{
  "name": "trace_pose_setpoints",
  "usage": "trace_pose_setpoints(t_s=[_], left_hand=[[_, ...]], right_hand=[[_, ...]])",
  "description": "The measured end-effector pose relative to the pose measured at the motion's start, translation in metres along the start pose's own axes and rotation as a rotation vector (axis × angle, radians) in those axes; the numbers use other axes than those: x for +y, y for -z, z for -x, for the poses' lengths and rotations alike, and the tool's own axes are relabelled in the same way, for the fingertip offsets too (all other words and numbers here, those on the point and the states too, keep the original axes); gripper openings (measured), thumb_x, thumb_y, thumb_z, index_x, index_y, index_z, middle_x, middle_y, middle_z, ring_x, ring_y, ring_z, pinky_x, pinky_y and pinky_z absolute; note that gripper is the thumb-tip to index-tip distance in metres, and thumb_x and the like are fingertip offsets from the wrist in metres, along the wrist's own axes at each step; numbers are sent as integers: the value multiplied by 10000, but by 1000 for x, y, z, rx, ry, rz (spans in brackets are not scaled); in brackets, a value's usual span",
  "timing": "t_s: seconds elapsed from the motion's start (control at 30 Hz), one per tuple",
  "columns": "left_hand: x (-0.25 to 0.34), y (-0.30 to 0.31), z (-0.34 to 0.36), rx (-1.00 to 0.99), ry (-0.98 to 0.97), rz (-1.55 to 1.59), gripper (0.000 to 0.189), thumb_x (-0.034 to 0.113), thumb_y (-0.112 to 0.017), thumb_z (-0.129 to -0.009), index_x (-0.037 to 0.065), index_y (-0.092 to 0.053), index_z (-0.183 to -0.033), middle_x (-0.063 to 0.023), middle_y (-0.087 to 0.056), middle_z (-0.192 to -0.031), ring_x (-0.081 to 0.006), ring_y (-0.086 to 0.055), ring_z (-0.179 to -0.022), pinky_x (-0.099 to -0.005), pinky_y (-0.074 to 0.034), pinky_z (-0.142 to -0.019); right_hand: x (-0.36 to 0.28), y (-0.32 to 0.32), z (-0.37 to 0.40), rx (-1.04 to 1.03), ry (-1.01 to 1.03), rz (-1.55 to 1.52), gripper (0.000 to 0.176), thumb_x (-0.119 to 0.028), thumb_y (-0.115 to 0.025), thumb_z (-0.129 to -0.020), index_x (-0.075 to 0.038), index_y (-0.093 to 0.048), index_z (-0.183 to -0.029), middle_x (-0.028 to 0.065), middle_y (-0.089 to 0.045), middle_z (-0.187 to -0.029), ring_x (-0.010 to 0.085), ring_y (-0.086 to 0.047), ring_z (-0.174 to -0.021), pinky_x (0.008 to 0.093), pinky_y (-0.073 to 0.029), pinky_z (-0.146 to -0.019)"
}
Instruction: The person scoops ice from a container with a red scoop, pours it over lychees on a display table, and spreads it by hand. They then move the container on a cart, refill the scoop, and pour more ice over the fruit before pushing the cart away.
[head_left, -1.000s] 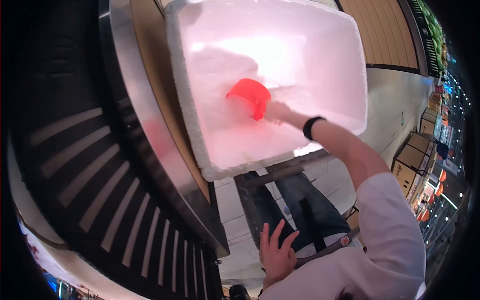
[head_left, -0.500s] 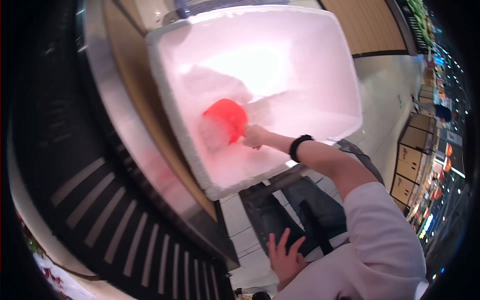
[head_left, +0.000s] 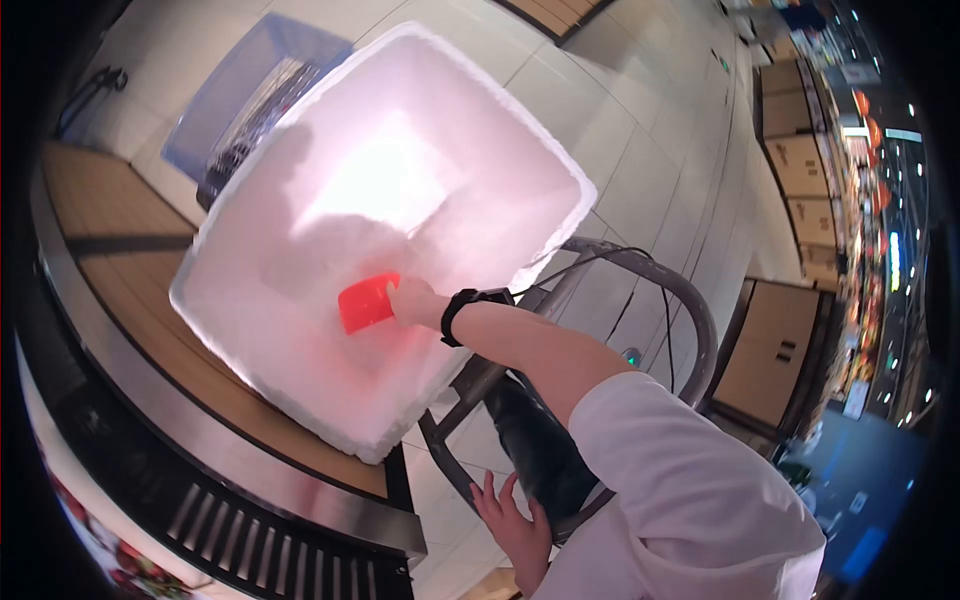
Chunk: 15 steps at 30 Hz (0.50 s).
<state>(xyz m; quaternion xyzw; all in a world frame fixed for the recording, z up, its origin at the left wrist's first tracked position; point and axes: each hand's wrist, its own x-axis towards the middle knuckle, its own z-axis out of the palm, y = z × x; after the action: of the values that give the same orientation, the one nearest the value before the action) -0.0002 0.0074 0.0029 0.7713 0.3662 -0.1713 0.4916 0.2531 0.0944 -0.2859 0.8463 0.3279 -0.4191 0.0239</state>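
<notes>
My right hand, with a black band on its wrist, is closed on a red plastic scoop. The scoop is tilted low inside a large white foam box, against pale, ice-like contents that glow in bright light. The scoop's handle is mostly hidden by my fingers. Lower down, my left hand has its fingers spread and holds nothing. It is nearest the grey tubular frame of a cart, just below the box.
A blue-tinted plastic crate stands on the tiled floor past the box. Along the left runs a counter with a metal edge and black slotted vent. The cart's curved handle lies to the right, with wooden cabinets behind.
The view has swung, so the box sits further left and more cart and floor show. The scoop has turned and shows less of its red bowl. My left hand stays spread.
</notes>
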Motion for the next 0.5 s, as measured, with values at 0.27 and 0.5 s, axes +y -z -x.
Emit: trace_pose_setpoints(t_s=[0.27,0.5], left_hand=[[2,-7,0,77,71,12,378,-42,-500,-701,46,-509,-1068,-150,-342,-1326,-390,-173,-1301,-504,-191,-1033],[11,-4,-2,149,48,48,313,-22,-485,-722,31,-522,-1028,-145,-376,-1306,-376,-203,-1295,-493,-200,-1033]], right_hand=[[82,100,34,86,498,-282,424,-185,-529,-753,-58,-489,-1155,160,-588,-977,330,-558,-938,417,-434,-807],[260,251,287,261,-177,-503,307,-132,-521,-825,-49,-517,-1120,87,-584,-702,147,-562,-625,299,-454,-585]])
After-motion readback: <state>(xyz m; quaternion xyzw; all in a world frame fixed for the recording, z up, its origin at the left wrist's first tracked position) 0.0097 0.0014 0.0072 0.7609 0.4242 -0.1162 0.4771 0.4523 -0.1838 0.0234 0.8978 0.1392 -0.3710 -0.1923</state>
